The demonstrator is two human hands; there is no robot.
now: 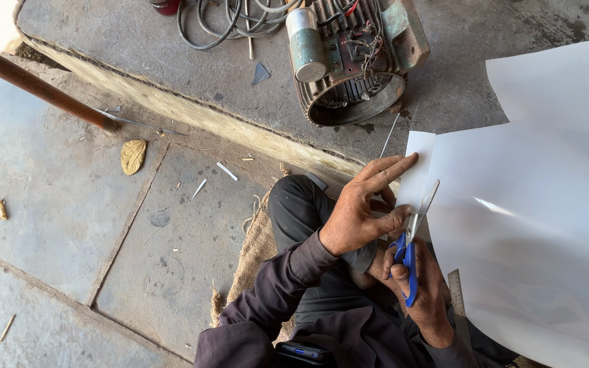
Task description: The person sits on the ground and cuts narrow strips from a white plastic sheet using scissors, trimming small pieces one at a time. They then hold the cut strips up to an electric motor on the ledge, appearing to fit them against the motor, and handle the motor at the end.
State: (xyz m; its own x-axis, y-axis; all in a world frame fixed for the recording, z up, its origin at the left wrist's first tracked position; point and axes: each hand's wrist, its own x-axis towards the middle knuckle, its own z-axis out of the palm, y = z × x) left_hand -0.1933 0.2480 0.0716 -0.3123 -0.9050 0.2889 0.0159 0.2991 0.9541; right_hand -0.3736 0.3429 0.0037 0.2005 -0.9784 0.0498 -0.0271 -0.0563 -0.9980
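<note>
Right hand (425,289) grips blue scissors (412,238), blades biting white sheet (526,232) edge.

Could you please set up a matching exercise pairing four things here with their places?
Things:
1. scissors
2. motor
3. leaf
4. ruler

Places:
A. on the stone floor, left
B. in the right hand
C. on the raised slab, top
D. beside the right wrist, under the sheet's edge

Pairs: 1-B, 2-C, 3-A, 4-D
</note>
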